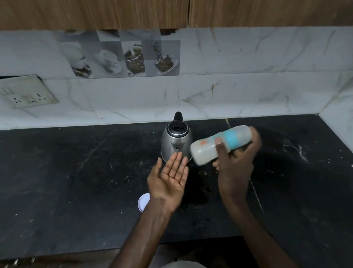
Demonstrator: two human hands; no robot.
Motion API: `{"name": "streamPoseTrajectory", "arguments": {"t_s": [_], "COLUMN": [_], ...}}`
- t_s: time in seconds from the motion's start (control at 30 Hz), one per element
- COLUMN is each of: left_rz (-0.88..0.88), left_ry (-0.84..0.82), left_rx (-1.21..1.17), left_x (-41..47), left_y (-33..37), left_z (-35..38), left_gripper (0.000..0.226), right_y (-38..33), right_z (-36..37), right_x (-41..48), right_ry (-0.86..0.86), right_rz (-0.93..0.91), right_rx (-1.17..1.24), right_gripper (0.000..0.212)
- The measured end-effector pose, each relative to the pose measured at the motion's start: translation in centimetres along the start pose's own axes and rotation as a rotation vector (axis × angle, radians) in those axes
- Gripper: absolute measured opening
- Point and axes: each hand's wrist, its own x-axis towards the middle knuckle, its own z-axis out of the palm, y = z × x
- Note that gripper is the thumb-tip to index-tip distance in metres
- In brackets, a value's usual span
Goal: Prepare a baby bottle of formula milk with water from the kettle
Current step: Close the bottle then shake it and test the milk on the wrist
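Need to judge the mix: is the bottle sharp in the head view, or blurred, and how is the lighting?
Head view: the baby bottle in the right hand is blurred, markings unreadable; the kettle and open left hand are sharper. Light is dim, the black counter dark; wide-angle bends the backsplash lines.

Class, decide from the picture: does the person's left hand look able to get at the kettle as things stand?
Probably yes. The left hand is open and empty, palm up, just in front of the kettle, with nothing between them. The bottle in the right hand is off to the side.
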Motion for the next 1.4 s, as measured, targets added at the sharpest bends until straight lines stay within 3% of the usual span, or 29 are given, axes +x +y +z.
{"name": "streamPoseTrajectory", "arguments": {"t_s": [0.1,0.17,0.23,0.3,0.47,0.63,0.7,0.77,0.83,1.0,1.07,1.17,1.2,1.33,1.4], "left_rz": [-0.025,-0.034,-0.043,-0.049,-0.11,-0.093,-0.095,-0.115,-0.11,-0.04,-0.034,-0.055,-0.056,-0.036,-0.043], "left_ry": [-0.023,-0.029,-0.02,-0.011,-0.03,-0.027,-0.015,-0.025,-0.036,-0.005,0.003,-0.032,-0.039,-0.034,-0.019], "left_rx": [-0.03,-0.026,0.008,0.023,-0.019,0.04,0.025,-0.027,-0.061,-0.008,-0.03,-0.102,-0.102,-0.019,-0.019], "left_x": [0.5,0.6,0.5,0.6,0.8,0.7,0.7,0.9,1.1,0.8,1.0,1.5,1.6,1.7,1.8], "left_y": [-0.6,-1.1,-1.5,-2.0,-3.1,-3.3,-3.2,-3.0,-2.5,-1.0,-0.7,-0.6,-0.6,-0.5,-0.5], "left_z": [0.3,0.7,0.7,0.6,1.7,1.6,1.3,1.1,1.2,0.5,0.5,0.9,1.0,1.1,1.2], "left_gripper": [0.052,0.054,0.054,0.053,0.049,0.05,0.051,0.051,0.05,0.05,0.051,0.052,0.052,0.052,0.052], "right_y": [0.8,0.8,0.7,0.9,1.9,0.9,1.3,2.2,2.2,0.8,1.2,2.2,1.9,0.6,0.6], "right_z": [-0.9,-2.0,-2.8,-3.0,-2.7,-3.0,-2.4,-1.9,-1.9,-1.4,-0.3,0.5,0.4,0.3,0.9], "right_x": [-1.6,-0.9,0.5,0.9,-2.0,-0.6,-1.3,-2.3,-2.2,0.7,0.1,-1.6,-1.6,0.2,-0.1], "right_ry": [-0.303,-0.223,0.035,0.167,-0.222,0.137,0.071,-0.154,-0.242,0.115,0.028,-0.281,-0.281,0.027,-0.011], "right_rz": [0.014,0.001,0.013,0.013,0.001,-0.006,0.034,0.07,0.058,-0.002,0.025,0.048,0.036,0.002,0.007], "right_rx": [-0.16,-0.146,-0.027,0.077,-0.161,0.056,0.023,-0.125,-0.171,0.087,-0.009,-0.259,-0.265,-0.062,-0.105], "right_gripper": [0.075,0.074,0.073,0.072,0.075,0.075,0.072,0.069,0.07,0.068,0.066,0.066,0.067,0.067,0.065]}}
